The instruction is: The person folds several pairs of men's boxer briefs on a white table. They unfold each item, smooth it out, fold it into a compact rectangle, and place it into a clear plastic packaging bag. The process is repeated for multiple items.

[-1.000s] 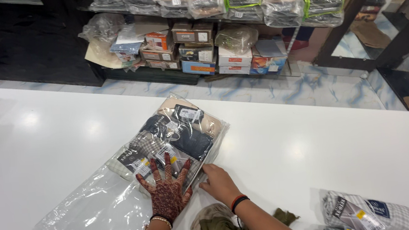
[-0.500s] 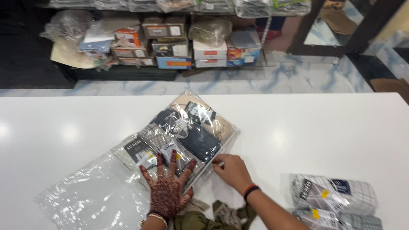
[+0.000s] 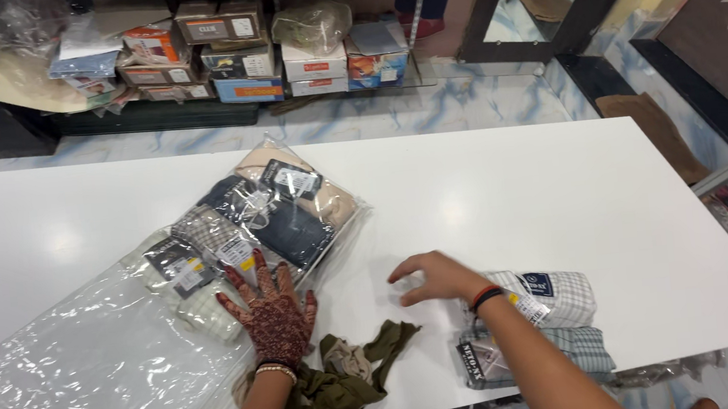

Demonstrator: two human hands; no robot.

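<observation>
A glossy white counter fills the view, ceiling lights glaring off it, and beyond its far edge a low shelf of stacked cartons and bagged goods sits on a marbled floor. Far left on the counter lies a big clear plastic bag, its near end flat and empty, its far end packed with folded garments in cream, check, navy and tan. The left hand, patterned with henna, presses flat on that bag near the front of the stack, fingers spread wide and gripping nothing. That film looks slick and floppy, the folded cloth inside soft and light; it would likely slide easily, and is best taken at the edges or under the stack. Just right of the wrist, a crumpled olive cloth lies limp. Then the right hand hovers over bare counter, fingers loosely curled, empty. Beside its forearm sit two checked shirt packs, flat and fairly stiff-looking.
</observation>
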